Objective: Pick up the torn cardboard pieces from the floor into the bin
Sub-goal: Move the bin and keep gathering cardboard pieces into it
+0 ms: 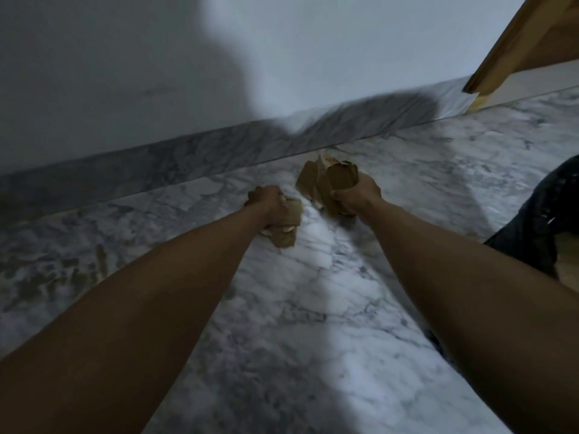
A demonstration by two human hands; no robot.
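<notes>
Both my arms reach out over the grey-veined marble floor. My left hand grips a small bunch of torn brown cardboard pieces, which stick out below and to the right of the fist. My right hand grips a larger bundle of torn cardboard pieces, its ragged ends pointing up and left toward the wall. No bin is in view.
A marble skirting runs along the foot of a pale wall just beyond my hands. A wooden door frame stands at the top right. A dark trouser leg shows at the right edge.
</notes>
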